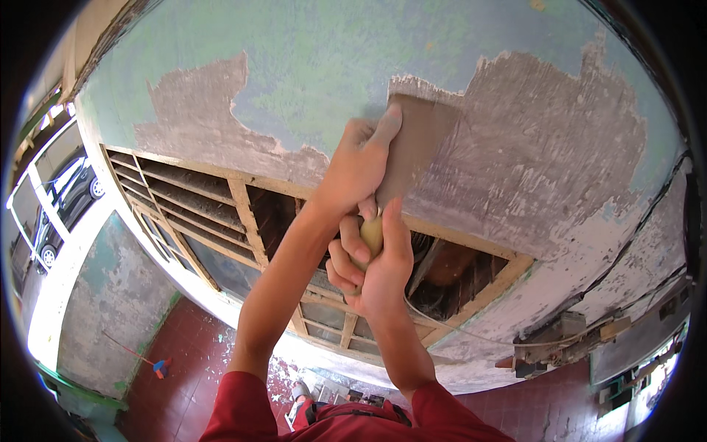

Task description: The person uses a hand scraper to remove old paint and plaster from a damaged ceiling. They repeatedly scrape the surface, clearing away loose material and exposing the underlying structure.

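Note:
A wide-bladed scraper lies against the wall, its blade edge at the border of the peeling green-blue paint. My right hand is wrapped round its yellowish handle. Higher up, my left hand grips the left side of the blade, thumb stretched along the metal; its other fingers are partly hidden. Bare greyish-brown patches show on both sides of the blade, with ragged paint edges around them.
Below the scraped wall runs a wooden frame with slatted vents and openings. A cable crosses the lower right, by a cluttered ledge. Paint flakes litter the red tiled floor, where a blue-and-red broom lies. Parked cars stand outside.

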`<move>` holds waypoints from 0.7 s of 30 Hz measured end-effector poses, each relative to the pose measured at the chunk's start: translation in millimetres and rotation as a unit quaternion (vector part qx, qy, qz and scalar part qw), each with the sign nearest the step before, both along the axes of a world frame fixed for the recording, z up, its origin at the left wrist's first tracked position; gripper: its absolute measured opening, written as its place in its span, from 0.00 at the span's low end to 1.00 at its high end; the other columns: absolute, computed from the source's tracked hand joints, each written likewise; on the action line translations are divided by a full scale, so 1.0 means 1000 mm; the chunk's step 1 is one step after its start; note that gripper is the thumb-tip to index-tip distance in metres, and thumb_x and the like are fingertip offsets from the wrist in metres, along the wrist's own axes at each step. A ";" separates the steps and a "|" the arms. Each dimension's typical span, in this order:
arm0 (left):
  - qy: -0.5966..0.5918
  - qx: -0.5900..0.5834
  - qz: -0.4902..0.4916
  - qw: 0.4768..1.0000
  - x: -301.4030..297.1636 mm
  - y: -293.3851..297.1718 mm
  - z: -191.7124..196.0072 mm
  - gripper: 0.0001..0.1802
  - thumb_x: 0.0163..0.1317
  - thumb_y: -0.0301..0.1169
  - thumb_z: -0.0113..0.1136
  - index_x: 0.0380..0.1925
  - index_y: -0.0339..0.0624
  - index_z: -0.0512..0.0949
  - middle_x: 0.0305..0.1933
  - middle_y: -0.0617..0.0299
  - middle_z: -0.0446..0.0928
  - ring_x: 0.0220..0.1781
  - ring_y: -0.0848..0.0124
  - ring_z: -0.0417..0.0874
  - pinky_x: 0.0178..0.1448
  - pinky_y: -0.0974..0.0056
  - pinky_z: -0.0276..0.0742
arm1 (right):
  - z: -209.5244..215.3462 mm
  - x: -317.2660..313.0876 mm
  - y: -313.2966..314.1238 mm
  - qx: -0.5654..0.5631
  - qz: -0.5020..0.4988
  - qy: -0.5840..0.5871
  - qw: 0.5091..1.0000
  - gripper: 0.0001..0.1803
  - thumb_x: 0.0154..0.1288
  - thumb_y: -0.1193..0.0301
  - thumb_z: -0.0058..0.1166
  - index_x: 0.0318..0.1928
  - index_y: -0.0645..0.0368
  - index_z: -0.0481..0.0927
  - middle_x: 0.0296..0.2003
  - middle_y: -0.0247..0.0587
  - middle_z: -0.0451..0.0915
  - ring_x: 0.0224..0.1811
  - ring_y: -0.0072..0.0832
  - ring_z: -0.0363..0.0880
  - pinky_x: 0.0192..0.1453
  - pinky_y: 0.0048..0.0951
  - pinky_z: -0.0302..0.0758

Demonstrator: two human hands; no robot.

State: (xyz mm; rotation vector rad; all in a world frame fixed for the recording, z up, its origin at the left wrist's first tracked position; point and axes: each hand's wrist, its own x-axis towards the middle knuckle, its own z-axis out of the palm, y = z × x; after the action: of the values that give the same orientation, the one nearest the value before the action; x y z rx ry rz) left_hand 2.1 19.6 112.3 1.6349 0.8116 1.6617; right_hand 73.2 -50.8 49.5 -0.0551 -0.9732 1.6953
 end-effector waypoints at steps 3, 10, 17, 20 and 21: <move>-0.004 -0.009 -0.002 1.000 -0.002 0.007 0.003 0.28 0.67 0.49 0.45 0.21 0.35 0.76 0.17 0.67 0.72 0.18 0.82 0.68 0.21 0.73 0.62 | 0.005 -0.001 0.001 -0.008 0.001 0.002 1.000 0.21 0.72 0.46 0.26 0.35 0.48 0.62 0.14 0.25 0.56 0.08 0.14 0.47 0.10 0.18 0.46; -0.008 0.032 -0.014 0.999 0.001 0.002 0.001 0.28 0.67 0.49 0.46 0.18 0.36 0.75 0.15 0.67 0.71 0.13 0.82 0.65 0.16 0.73 0.59 | 0.002 -0.004 -0.005 -0.019 0.001 0.012 1.000 0.22 0.72 0.45 0.27 0.35 0.49 0.62 0.15 0.25 0.57 0.08 0.14 0.46 0.10 0.19 0.46; 0.012 -0.046 -0.015 0.999 -0.005 -0.006 0.004 0.26 0.67 0.48 0.46 0.21 0.36 0.75 0.19 0.68 0.72 0.22 0.82 0.68 0.26 0.74 0.64 | -0.001 0.002 0.004 -0.004 0.009 -0.013 1.000 0.22 0.71 0.46 0.28 0.35 0.50 0.62 0.13 0.25 0.54 0.08 0.15 0.46 0.10 0.19 0.46; -0.125 -0.090 0.018 0.988 -0.003 -0.003 -0.038 0.26 0.68 0.46 0.46 0.17 0.39 0.72 0.19 0.71 0.68 0.25 0.84 0.63 0.27 0.74 0.59 | -0.043 0.029 0.004 -0.002 0.050 -0.101 0.994 0.22 0.71 0.47 0.31 0.36 0.52 0.63 0.13 0.25 0.55 0.08 0.15 0.48 0.10 0.19 0.48; -0.205 -0.134 0.044 0.969 0.003 -0.008 -0.052 0.25 0.68 0.46 0.46 0.18 0.39 0.73 0.19 0.71 0.67 0.25 0.83 0.63 0.27 0.74 0.57 | -0.063 0.046 0.007 0.006 0.065 -0.151 0.986 0.21 0.72 0.48 0.32 0.36 0.54 0.64 0.12 0.26 0.56 0.08 0.15 0.50 0.09 0.20 0.48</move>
State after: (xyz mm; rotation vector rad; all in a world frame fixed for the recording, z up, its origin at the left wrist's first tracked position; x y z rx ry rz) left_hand 5.3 11.7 60.7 1.0369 0.8596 1.7798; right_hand 119.6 -43.5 -13.9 -0.2520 -1.2340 1.8341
